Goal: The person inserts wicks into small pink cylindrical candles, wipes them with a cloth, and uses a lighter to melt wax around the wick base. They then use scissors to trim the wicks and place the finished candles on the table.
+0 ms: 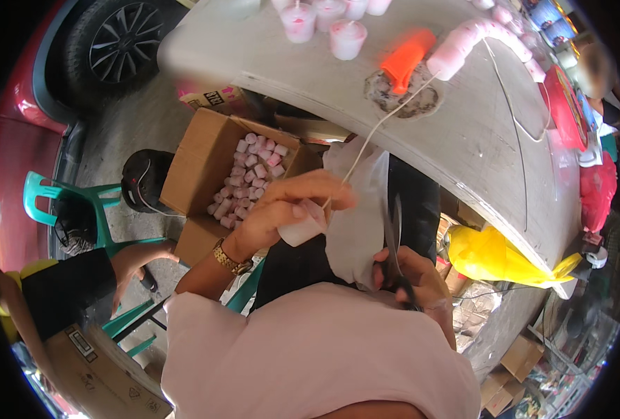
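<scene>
My left hand (268,206) is closed round a short pale pink-and-white candle (300,228), held in front of my lap. A white wick string (373,130) rises from this candle past my fingers to the table. There it meets a curved row of similar candles (456,50) threaded end to end. My right hand (422,283) grips a pair of dark-handled scissors (394,234), blades pointing up, to the right of the string and apart from it. White plastic sheeting (355,230) hangs over my dark trousers between both hands.
A cardboard box (195,164) with many loose candles (257,164) stands left of my lap. The grey table (303,80) carries upright candles (348,40), an orange plastic piece (408,59) and a red lid-like disc (565,108). A yellow bag (488,255) hangs at right. Another person's arm (135,262) is at left.
</scene>
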Demonstrator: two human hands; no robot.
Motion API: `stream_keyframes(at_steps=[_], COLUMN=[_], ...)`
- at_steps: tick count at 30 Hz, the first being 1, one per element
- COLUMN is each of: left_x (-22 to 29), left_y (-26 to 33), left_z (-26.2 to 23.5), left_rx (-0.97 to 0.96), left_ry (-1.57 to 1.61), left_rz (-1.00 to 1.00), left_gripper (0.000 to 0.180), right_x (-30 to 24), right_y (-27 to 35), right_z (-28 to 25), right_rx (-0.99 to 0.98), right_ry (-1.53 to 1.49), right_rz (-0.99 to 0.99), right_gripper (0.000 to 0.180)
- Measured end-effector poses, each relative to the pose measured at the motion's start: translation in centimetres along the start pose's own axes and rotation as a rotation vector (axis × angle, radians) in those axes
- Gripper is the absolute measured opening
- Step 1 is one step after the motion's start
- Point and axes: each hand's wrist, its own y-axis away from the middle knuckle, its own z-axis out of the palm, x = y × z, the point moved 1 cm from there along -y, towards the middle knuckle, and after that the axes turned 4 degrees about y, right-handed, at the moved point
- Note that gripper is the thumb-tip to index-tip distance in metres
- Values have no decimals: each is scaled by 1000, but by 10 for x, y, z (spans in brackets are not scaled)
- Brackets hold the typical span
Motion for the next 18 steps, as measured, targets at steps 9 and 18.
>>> stream_keyframes(at_steps=[9,18], left_x=[9,2], left_y=[-5,-9], left_z=[12,12], left_rx=[107,101], left_ry=[443,559], left_rz=[-4,-105], left_gripper=[81,95], right_x=[-15,-26], right_y=[-27,-55], right_z=[1,19], right_rx=[60,59], right_ry=[605,461], right_rz=[-113,-231], right_gripper=[83,71])
